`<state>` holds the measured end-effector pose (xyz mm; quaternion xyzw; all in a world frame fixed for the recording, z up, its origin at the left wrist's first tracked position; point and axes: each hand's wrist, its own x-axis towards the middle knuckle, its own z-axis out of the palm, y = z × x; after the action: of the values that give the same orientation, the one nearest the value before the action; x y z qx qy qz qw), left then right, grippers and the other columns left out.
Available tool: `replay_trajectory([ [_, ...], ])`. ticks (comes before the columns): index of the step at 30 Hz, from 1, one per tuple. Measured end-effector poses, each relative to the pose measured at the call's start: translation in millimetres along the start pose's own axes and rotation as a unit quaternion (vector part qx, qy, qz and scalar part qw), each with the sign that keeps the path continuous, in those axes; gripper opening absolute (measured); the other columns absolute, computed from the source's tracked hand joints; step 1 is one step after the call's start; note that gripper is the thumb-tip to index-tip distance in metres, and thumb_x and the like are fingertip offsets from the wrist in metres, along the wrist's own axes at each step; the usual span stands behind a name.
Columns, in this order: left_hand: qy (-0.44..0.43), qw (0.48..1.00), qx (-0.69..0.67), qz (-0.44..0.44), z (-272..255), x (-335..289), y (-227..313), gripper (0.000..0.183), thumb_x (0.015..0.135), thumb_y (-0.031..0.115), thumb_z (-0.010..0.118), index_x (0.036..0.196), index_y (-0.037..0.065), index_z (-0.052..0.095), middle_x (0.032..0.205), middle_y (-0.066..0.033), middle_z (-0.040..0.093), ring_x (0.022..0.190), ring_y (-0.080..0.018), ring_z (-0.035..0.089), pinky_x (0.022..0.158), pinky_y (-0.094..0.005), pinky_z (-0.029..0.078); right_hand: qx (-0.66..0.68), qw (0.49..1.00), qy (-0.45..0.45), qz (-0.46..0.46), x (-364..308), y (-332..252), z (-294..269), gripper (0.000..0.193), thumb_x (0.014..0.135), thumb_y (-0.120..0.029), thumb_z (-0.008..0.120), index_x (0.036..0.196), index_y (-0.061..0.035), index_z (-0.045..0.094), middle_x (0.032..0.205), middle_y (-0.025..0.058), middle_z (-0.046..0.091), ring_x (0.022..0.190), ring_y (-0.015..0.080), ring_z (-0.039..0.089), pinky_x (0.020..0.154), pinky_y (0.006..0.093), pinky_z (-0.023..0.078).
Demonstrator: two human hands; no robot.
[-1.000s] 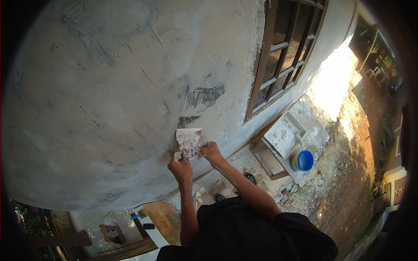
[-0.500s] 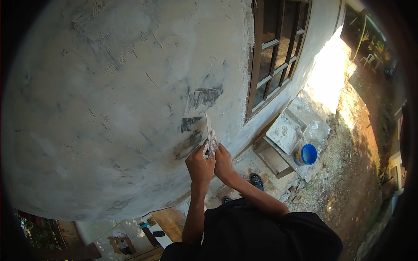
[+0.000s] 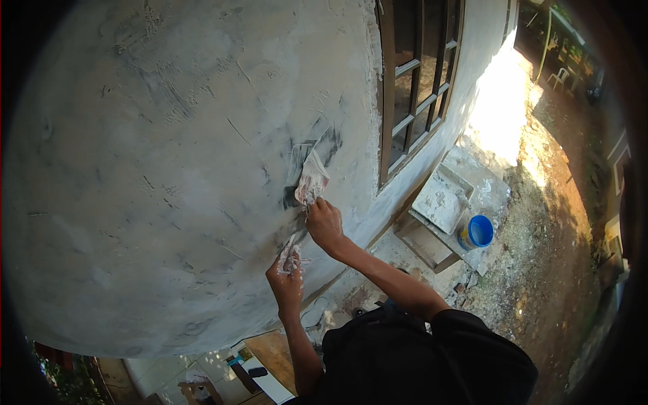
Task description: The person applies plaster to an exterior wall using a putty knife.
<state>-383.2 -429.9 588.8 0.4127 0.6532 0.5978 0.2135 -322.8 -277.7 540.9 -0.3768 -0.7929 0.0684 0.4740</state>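
Observation:
My right hand is closed round the handle end of a putty knife. Its wide, white-smeared blade lies against the wall, over a dark unfilled patch. Lower and to the left, my left hand grips a second putty knife, seen nearly edge-on and caked with wet white putty. That blade is close to the wall; whether it touches, I cannot tell. Grey-beige putty with scratches and dark smudges covers the wall surface.
A window with a brown frame is set in the wall at right. Below it, a putty-smeared tray stands on a low wooden stand, beside a blue bucket. A phone lies at lower left.
My hands were together with the tools and have now parted. The right one has moved up with its putty knife onto the dark patch; the left has dropped lower and left.

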Motion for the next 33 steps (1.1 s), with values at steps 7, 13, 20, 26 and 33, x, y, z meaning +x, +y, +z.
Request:
replay_trajectory([
  [7,0.055,0.997,0.042,-0.037,-42.9,-10.1,-32.1,0.028,0.085,-0.004,0.053,0.112,-0.007,0.061,0.095,-0.0104,0.066,0.080,-0.0123,0.061,0.069,-0.0276,0.050,0.078,0.995,0.064,-0.001,-58.6,-10.3,-21.4,0.010,0.070,-0.004,0.064,0.076,0.0008,0.058,0.072,0.0148,0.057,0.068,0.0328,0.060,0.063,0.0415,0.051],
  [13,0.051,0.998,-0.020,-0.031,-35.4,-8.5,-36.3,0.033,0.090,-0.005,0.050,0.122,-0.009,0.055,0.113,-0.0149,0.063,0.093,-0.0159,0.063,0.079,-0.0268,0.049,0.061,0.989,0.132,0.005,24.5,19.1,-50.6,0.013,0.066,-0.002,0.066,0.076,0.0008,0.058,0.071,0.0157,0.056,0.064,0.0354,0.056,0.058,0.0439,0.046],
  [20,0.007,0.999,0.025,-0.030,-30.3,-11.5,-50.8,0.037,0.086,-0.010,0.048,0.122,-0.009,0.054,0.110,-0.0171,0.064,0.098,-0.0201,0.064,0.084,-0.0291,0.049,0.012,0.994,0.020,-0.111,-47.8,10.8,7.1,0.011,0.064,-0.010,0.067,0.063,-0.0066,0.057,0.071,0.0108,0.055,0.069,0.0282,0.058,0.061,0.0404,0.048],
  [26,0.002,0.999,0.008,-0.041,-38.9,-16.4,-57.5,0.035,0.088,-0.008,0.046,0.122,-0.009,0.054,0.108,-0.0162,0.064,0.096,-0.0184,0.064,0.080,-0.0281,0.050,-0.003,0.981,0.186,-0.054,6.4,32.3,-58.1,0.015,0.061,-0.004,0.069,0.066,-0.0032,0.055,0.066,0.0122,0.051,0.060,0.0316,0.052,0.056,0.0414,0.044],
  [33,-0.025,0.999,0.019,-0.040,-30.9,-13.2,-52.3,0.037,0.088,-0.009,0.044,0.125,-0.010,0.051,0.114,-0.0146,0.062,0.101,-0.0239,0.063,0.077,-0.0306,0.054,-0.027,0.989,0.106,-0.097,15.8,13.8,3.1,0.012,0.060,-0.010,0.065,0.064,-0.0044,0.055,0.074,0.0110,0.055,0.068,0.0287,0.057,0.063,0.0413,0.045],
])
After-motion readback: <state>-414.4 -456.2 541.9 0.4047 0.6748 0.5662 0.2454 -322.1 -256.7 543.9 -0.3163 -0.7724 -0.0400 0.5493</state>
